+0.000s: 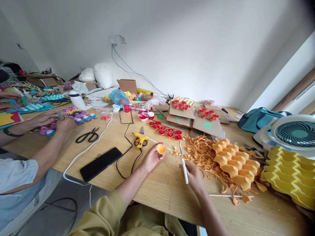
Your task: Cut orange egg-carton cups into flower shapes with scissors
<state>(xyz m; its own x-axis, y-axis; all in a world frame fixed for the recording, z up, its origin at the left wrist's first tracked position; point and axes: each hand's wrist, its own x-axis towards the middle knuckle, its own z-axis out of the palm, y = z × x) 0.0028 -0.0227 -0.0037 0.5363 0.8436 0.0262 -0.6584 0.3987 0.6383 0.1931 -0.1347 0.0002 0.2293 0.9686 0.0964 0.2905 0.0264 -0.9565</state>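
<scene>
My left hand point(152, 160) pinches a small round orange egg-carton cup point(161, 149), its hollow side facing me. In my right hand point(194, 175) is a pair of scissors with white handles point(184, 168), blades pointing away from me and apart from the cup. To the right of the scissors lies a heap of orange carton scraps point(200, 150). Beside that heap sits an orange egg carton point(233, 164), cups upward. Several red carton roses point(169, 131) stand on the table beyond my hands.
A yellow glue gun point(140, 140) with its cord lies left of my left hand, near a black phone point(100, 164) and black scissors point(88, 135). Far right are a yellow egg carton point(290, 177) and a fan point(295, 134). A co-worker's hands point(64, 121) work at the left.
</scene>
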